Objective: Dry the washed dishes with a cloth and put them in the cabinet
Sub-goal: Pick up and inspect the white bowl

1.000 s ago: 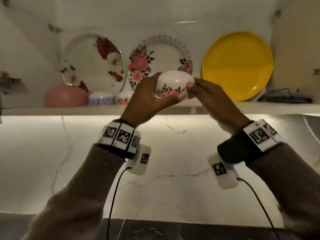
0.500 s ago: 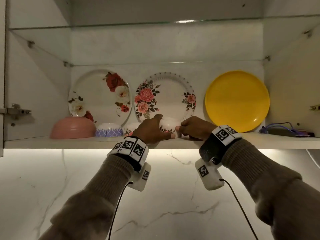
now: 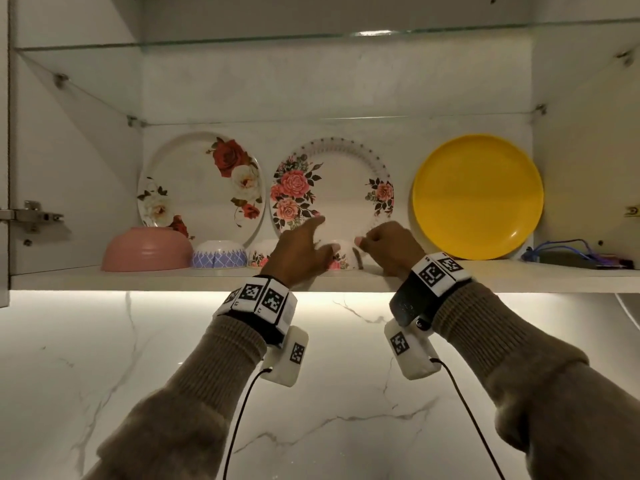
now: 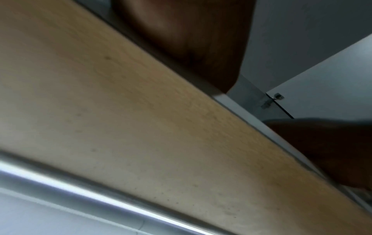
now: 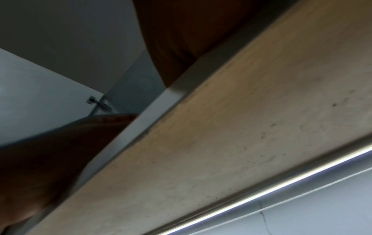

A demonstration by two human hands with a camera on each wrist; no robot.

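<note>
Head view: we see the small floral bowl (image 3: 343,259) upside down on the cabinet shelf (image 3: 138,277), just below frame centre, between the two hands. Only its right part shows: white, with pink flowers and dark leaves near the rim. The rest is hidden behind the left hand (image 3: 298,254), whose fingers are spread and mostly straight, gripping nothing. We cannot tell whether it touches the bowl. The right hand (image 3: 389,249) sits just right of the bowl with its fingers curled. Whether they pinch the bowl or merely rest beside it, we cannot make out.

Left of the bowl stands another floral bowl (image 3: 258,256), half covered by the left hand, then a blue-patterned bowl (image 3: 219,254) and a pink bowl (image 3: 147,249), all inverted. Three plates lean against the back wall; the yellow plate (image 3: 477,197) is at the right.

Left wrist view: blurred. We see the shelf's tan underside and a dark palm at the top; fingers and bowl are hidden.

Right wrist view: much the same, with the shelf's underside on a diagonal, the palm at the top, and no fingers or bowl visible.
</note>
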